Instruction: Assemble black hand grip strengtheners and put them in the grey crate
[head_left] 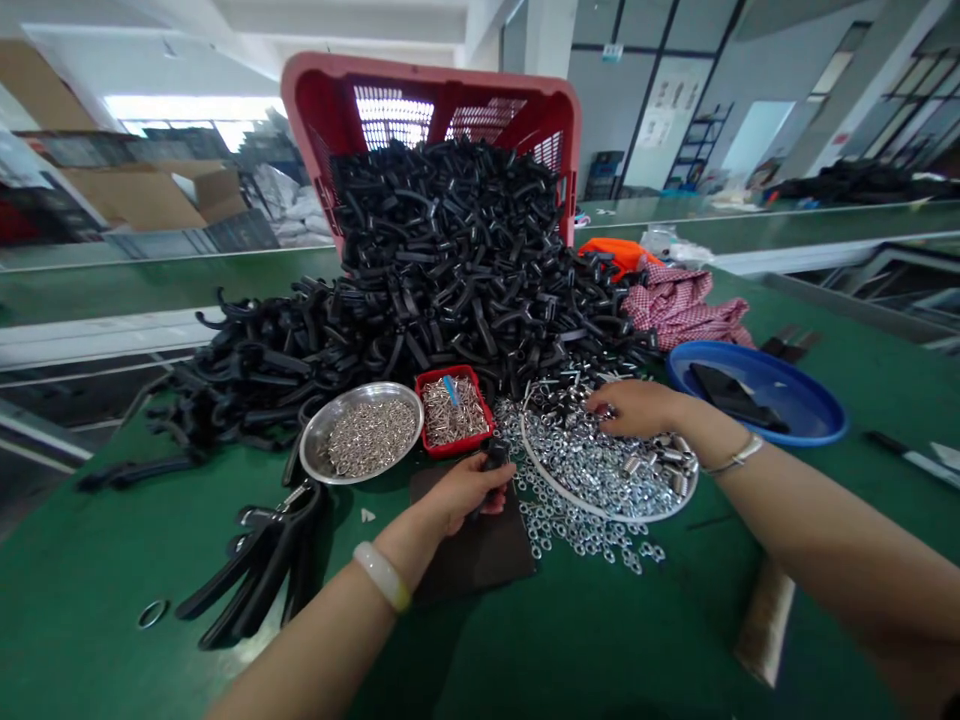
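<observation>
My left hand [474, 490] is closed round a black plastic part [496, 458] above a dark mat [480, 550]. Over the far side of a white-rimmed tray [592, 508] of small metal pieces [600, 465], my right hand [636, 408] has its fingers down among the pieces; whether it grips one is hidden. A red tray [454, 448] of pins and a steel bowl [315, 458] of small metal parts are left of the white-rimmed tray. Loose metal links [592, 538] lie along its near edge.
Black parts [450, 280] spill from a tipped red crate [431, 72] at the back. Assembled black pieces [262, 575] lie at the left. On the right are a blue plate [814, 405], checked cloth [686, 305] and a knife [911, 457].
</observation>
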